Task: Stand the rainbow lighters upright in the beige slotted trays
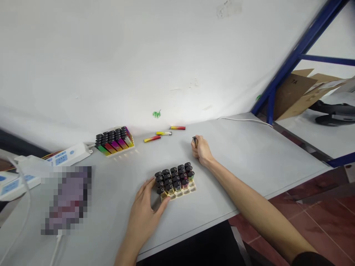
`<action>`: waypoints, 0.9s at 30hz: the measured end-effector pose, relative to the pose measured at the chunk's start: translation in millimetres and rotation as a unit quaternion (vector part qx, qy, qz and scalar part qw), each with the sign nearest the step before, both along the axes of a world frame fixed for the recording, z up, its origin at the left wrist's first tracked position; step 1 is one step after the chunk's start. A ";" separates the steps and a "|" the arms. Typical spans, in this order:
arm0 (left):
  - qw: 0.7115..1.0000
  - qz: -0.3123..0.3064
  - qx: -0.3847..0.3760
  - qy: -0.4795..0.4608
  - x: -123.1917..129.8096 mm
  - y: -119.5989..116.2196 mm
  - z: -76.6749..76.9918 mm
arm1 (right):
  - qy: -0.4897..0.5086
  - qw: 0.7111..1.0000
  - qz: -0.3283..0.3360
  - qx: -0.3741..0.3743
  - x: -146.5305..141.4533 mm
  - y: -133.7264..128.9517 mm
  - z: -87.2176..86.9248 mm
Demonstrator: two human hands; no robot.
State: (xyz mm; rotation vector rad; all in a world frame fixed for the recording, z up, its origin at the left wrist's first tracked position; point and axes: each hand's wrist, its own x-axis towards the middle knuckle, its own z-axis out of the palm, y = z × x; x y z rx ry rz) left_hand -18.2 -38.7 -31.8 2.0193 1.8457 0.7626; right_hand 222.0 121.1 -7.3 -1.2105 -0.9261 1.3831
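Note:
Near the table's front edge sits a cream tray (191, 190) with cup-shaped slots, holding several upright lighters (175, 177) with black tops. Its front row of slots has no lighters in it. My left hand (145, 208) grips the tray's left end, thumb at the front corner and fingers at the back. Beyond the tray to the right, my right hand (203, 150) is closed in a fist around a lighter (194, 139); only its black top shows above the fingers.
A second tray packed with colourful lighters (115, 142) stands at the back left. Three lighters (163, 133) lie by the wall. White power strips (63, 157) and a blurred-out flat object (68, 201) with a cable are at left. A blue frame (270, 105) and cardboard boxes (294, 92) stand right.

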 end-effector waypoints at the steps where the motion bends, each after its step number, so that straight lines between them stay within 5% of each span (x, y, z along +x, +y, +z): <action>1: 1.000 0.000 0.000 -0.001 -0.1 0.1 0.3 | -0.002 1.000 -0.001 0.000 -0.2 0.2 -1.2; 6: 1.000 0.003 -0.009 -0.004 0.7 0.9 3.1 | -0.028 0.997 -0.008 0.073 -1.1 -2.8 -6.6; 12: 1.000 0.003 -0.013 -0.004 3.4 1.7 5.3 | -0.173 0.972 0.004 0.159 11.2 -24.1 4.2; 20: 1.000 -0.001 -0.024 -0.004 4.0 1.0 6.6 | -0.197 0.965 0.040 0.167 49.2 -78.5 36.2; 27: 1.000 -0.005 -0.017 -0.003 4.1 1.4 4.8 | -0.195 0.963 0.114 0.150 47.8 -120.7 35.8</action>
